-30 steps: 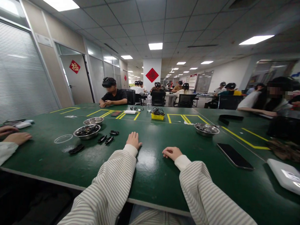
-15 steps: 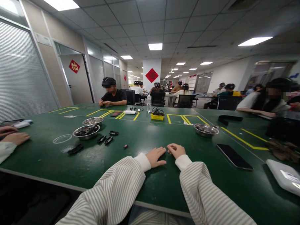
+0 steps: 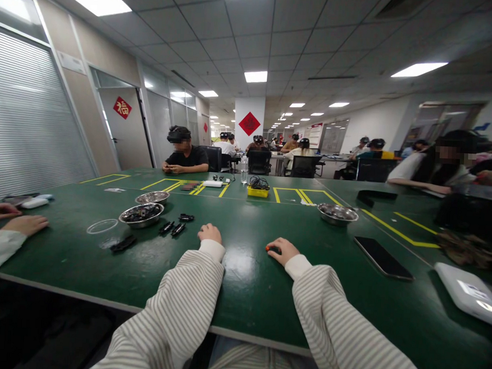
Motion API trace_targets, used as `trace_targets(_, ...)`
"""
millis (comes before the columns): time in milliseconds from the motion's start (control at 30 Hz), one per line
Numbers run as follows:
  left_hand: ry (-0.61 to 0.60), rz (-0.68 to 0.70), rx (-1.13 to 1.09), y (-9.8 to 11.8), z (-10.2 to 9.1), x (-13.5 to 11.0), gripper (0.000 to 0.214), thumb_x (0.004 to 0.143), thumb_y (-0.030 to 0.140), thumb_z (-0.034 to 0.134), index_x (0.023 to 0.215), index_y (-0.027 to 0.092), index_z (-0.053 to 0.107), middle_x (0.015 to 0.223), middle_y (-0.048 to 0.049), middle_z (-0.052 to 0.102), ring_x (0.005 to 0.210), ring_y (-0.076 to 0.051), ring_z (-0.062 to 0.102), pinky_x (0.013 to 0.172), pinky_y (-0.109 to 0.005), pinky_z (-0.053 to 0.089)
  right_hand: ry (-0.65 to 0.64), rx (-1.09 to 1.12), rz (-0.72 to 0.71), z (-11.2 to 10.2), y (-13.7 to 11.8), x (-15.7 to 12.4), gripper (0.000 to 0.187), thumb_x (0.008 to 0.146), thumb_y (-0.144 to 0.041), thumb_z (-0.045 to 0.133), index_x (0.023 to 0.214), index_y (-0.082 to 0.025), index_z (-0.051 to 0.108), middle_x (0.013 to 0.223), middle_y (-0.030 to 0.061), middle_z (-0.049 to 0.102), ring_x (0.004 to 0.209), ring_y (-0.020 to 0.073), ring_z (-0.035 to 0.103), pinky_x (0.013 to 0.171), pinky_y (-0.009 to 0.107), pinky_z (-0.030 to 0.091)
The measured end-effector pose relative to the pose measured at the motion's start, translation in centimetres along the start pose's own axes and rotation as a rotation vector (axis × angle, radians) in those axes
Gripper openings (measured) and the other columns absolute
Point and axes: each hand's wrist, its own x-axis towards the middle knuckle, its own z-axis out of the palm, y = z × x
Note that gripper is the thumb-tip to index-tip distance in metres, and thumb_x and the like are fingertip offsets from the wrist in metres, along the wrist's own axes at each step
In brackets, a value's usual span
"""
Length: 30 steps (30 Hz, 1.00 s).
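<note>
Far left, a round steel bowl of black parts (image 3: 142,215) sits on the green surface (image 3: 242,271). The left hand (image 3: 209,233) rests curled, grip empty. The right hand (image 3: 283,249) pinches a small red-tipped dark piece (image 3: 269,248); a light fingertip hold should keep it steady.

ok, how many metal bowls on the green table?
3. Two sit together at left: the nearer bowl holding dark parts and the one behind it. The third bowl is at right, beyond the phone.
</note>
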Motion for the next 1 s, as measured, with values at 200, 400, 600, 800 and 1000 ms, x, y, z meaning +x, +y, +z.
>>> trace_targets(200,-0.146,0.078,-0.019,0.1,0.3,0.0,0.028,0.072,0.006,0.034,0.087,0.010,0.058,0.093,-0.0160,0.049,0.091,-0.024,0.045,0.068,-0.032,0.041,0.011,0.013,-0.038,0.1,-0.5,0.2,0.020,0.066,-0.032,0.049,0.077,-0.021,0.063,0.074,0.0040,0.055,0.062,0.0117,0.048,0.060,0.024,0.039)
trace_targets(400,-0.024,0.646,-0.211,3.2,1.2,-2.0,0.037,0.066,0.005,0.041,0.100,0.017,0.051,0.096,-0.0103,0.047,0.085,-0.019,0.047,0.075,-0.029,0.039,0.094,0.109,-0.026,0.2,-1.0,0.1,0.016,0.061,-0.026,0.051,0.069,-0.020,0.063,0.063,0.0021,0.059,0.057,0.0112,0.051,0.059,0.024,0.040)
trace_targets(600,-0.007,0.895,-0.462,5.4,2.0,-3.8,0.038,0.065,0.007,0.042,0.101,0.016,0.049,0.086,-0.0049,0.054,0.083,-0.015,0.048,0.075,-0.025,0.039,0.120,0.376,0.140,0.7,-0.8,0.1,0.014,0.055,-0.022,0.053,0.065,-0.016,0.062,0.058,0.0017,0.060,0.052,0.0101,0.053,0.056,0.022,0.044)
trace_targets(800,-0.021,0.875,-0.561,5.3,1.6,-3.9,0.027,0.065,0.016,0.047,0.091,0.018,0.055,0.077,-0.0017,0.057,0.073,-0.014,0.050,0.069,-0.025,0.040,0.101,0.420,0.114,0.6,-0.4,0.4,0.025,0.054,-0.024,0.056,0.077,-0.017,0.063,0.064,0.0023,0.061,0.054,0.0101,0.052,0.056,0.023,0.043)
trace_targets(1000,0.040,0.903,-0.630,5.2,1.2,-4.0,0.025,0.066,0.015,0.047,0.090,0.018,0.054,0.076,-0.0008,0.056,0.074,-0.012,0.048,0.071,-0.024,0.039,0.074,0.477,0.165,0.8,-0.5,0.4,0.020,0.054,-0.031,0.057,0.065,-0.016,0.063,0.057,0.0019,0.060,0.052,0.0109,0.052,0.052,0.023,0.042)
